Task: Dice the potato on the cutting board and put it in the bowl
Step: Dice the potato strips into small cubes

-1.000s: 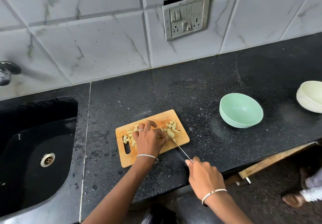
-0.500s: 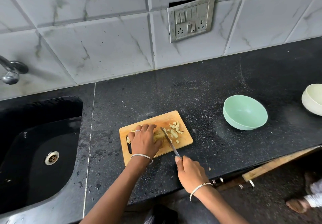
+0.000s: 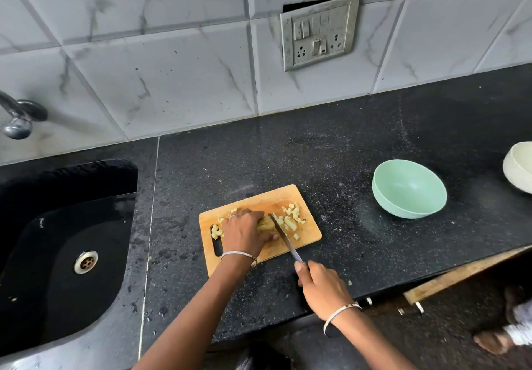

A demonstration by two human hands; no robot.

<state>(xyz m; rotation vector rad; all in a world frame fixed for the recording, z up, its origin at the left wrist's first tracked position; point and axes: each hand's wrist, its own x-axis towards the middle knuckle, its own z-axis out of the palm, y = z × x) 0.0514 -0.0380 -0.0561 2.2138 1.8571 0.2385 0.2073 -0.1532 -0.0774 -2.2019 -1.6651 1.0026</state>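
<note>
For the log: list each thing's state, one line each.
Potato: partly diced, under left hand.
Left hand: holds potato.
Right hand: grips knife.
Knife: blade against potato.
Dice: loose on board.
Board: flat on counter.
Green bowl: upright, empty.
Tap: not running.

The left grip (image 3: 244,233), a bare hand, lies palm-down just left of the frame's centre. Its fingers are curled over a pale yellow chunk of potato (image 3: 266,223), fingertips pointing right. Its bare forearm (image 3: 198,309) slants down to the bottom edge, left of centre. The right grip (image 3: 322,286), also bare, sits lower and further right with the back of the hand up. It is wrapped round the handle of a slim steel-bladed knife (image 3: 283,235), one digit stretched forward toward the blade. Its forearm (image 3: 374,343) leaves at the bottom edge. The two grips do not touch.
</note>
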